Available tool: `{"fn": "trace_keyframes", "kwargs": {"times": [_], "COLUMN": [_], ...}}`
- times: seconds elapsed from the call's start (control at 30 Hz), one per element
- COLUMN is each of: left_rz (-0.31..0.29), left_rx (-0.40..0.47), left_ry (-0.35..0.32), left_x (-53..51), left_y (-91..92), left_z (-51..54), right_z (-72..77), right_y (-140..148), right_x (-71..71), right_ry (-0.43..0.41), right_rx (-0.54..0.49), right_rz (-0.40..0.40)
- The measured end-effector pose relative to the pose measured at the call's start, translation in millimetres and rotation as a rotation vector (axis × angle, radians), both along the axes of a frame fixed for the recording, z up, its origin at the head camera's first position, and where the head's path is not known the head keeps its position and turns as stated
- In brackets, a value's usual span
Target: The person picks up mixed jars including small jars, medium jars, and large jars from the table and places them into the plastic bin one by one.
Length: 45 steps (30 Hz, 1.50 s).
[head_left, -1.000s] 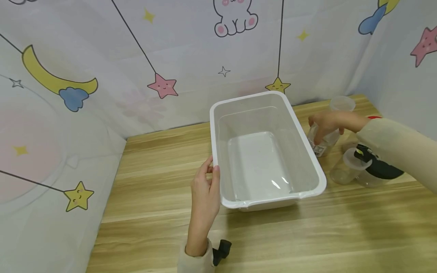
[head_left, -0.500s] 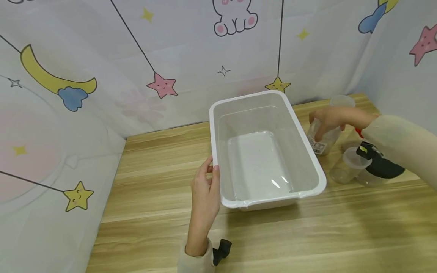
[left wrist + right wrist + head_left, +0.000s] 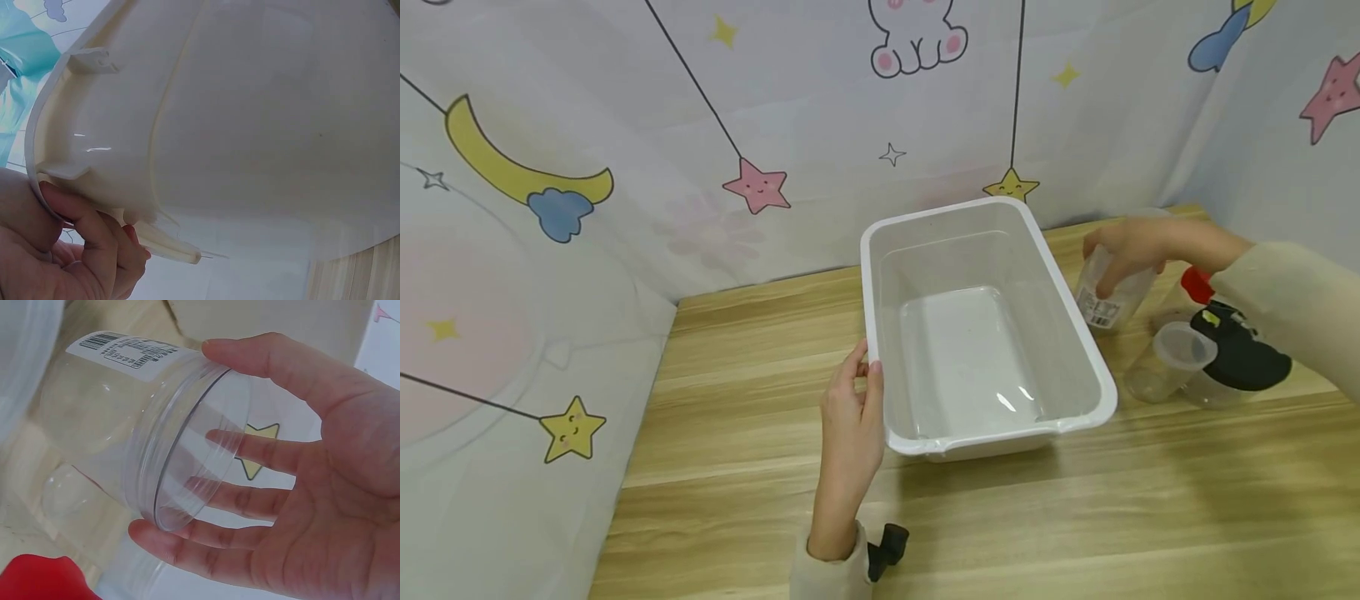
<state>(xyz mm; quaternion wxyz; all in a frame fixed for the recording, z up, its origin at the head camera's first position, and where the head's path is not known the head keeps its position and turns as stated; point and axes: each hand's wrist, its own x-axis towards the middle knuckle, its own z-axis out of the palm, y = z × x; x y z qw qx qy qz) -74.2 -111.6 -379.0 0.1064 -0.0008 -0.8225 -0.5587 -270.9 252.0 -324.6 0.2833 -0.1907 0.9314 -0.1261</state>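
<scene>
A white plastic tub [image 3: 970, 358] stands in the middle of the wooden table, its inside bare. My left hand [image 3: 852, 421] grips the rim on its left side; in the left wrist view its curled fingers [image 3: 94, 237] lie under the rim. To the right of the tub, my right hand [image 3: 1131, 250] holds a clear plastic jar [image 3: 1112, 292] around its mouth, thumb on one side and fingers on the other. The jar [image 3: 106, 406] bears a white barcode label and looks empty. Whether its base touches the table I cannot tell.
Right of the tub stand a clear plastic cup [image 3: 1161, 367], a container with a black lid [image 3: 1240, 354] and something with a red top [image 3: 1197, 284]. Another clear container [image 3: 1153, 213] is partly behind my right hand. Printed cloth [image 3: 820, 108] hangs behind the table [image 3: 737, 400].
My right hand has shifted slightly up and to the right in the head view, and the jar has moved a little with it. The left hand and tub have stayed put.
</scene>
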Motion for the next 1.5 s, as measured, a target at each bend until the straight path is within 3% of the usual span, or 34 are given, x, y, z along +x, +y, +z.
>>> {"fn": "trace_keyframes", "kwargs": {"times": [0.63, 1.5], "left_rz": [-0.010, -0.015], "left_rx": [0.011, 0.007], "left_ry": [0.002, 0.007], "left_x": [-0.4, 0.3], "left_y": [1.2, 1.8], "left_z": [0.6, 1.3], "right_z": [16.7, 57.1], "right_y": [10.0, 23.9], "right_x": [-0.7, -3.2], "right_ry": [0.010, 0.084], "right_rx": [-0.054, 0.028], "right_rz": [0.006, -0.015]}}
